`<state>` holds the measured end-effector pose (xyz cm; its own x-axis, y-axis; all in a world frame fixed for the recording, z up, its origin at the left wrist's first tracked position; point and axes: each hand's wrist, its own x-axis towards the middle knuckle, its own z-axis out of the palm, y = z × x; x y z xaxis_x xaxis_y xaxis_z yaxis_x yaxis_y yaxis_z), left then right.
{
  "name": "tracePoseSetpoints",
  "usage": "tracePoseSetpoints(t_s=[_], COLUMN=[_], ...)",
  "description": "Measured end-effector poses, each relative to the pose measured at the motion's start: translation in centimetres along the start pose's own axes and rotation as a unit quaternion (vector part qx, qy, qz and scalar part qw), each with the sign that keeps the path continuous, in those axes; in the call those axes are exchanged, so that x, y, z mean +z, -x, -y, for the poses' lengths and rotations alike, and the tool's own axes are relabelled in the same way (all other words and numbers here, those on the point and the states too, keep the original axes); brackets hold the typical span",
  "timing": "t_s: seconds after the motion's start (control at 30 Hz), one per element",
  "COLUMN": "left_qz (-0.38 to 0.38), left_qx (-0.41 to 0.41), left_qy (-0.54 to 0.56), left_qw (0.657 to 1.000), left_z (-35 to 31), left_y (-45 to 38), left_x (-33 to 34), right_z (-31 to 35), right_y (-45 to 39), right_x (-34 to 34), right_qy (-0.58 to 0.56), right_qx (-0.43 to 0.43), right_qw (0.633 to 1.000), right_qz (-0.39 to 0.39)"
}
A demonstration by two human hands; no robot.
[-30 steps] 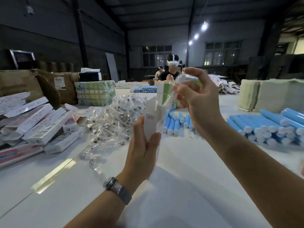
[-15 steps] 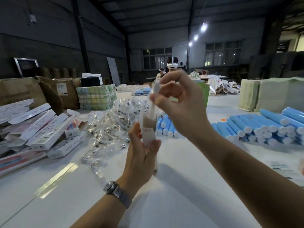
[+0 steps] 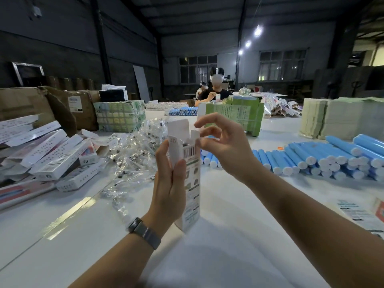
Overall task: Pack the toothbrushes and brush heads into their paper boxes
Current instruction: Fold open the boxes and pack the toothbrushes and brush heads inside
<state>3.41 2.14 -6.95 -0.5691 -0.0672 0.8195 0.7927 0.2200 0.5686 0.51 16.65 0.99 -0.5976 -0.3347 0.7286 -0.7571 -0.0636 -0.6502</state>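
Since 0.5 s ago our R hand (image 3: 223,145) drops to the box top, fingers loosely curled, holding nothing. L hand (image 3: 169,185) grips the paper box (image 3: 192,173) upright w/ flaps open above the table (image 3: 228,256), brush-head packets (image 3: 133,150) piled behind.

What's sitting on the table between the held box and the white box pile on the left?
In the head view, a heap of clear-wrapped brush heads lies between the paper box and the white boxes.

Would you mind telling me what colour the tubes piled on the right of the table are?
The tubes are light blue with white end caps, seen clearly in the head view.
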Motion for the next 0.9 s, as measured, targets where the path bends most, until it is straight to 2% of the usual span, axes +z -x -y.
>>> tracePoseSetpoints(t_s=[0.13,0.53,0.67,0.9], left_qz=[-0.004,-0.061,-0.061,-0.042], left_qx=[0.007,-0.019,-0.003,-0.022], left_qy=[0.02,-0.031,-0.017,-0.016], left_qw=[1.0,0.998,0.998,0.999], left_z=[-0.2,-0.6,-0.9,-1.2], left_y=[-0.2,-0.8,-0.5,-0.2], left_x=[-0.4,-0.6,-0.5,-0.1], right_z=[-0.3,-0.2,-0.1,0.2], right_y=[0.0,0.2,0.1,-0.3], right_x=[0.1,0.1,0.1,-1.0], right_qy=[-0.012,0.024,0.023,0.022], right_qx=[0.007,0.027,0.01,0.009], right_qw=[0.999,0.998,0.998,0.996], right_qz=[0.043,0.051,0.054,0.086])
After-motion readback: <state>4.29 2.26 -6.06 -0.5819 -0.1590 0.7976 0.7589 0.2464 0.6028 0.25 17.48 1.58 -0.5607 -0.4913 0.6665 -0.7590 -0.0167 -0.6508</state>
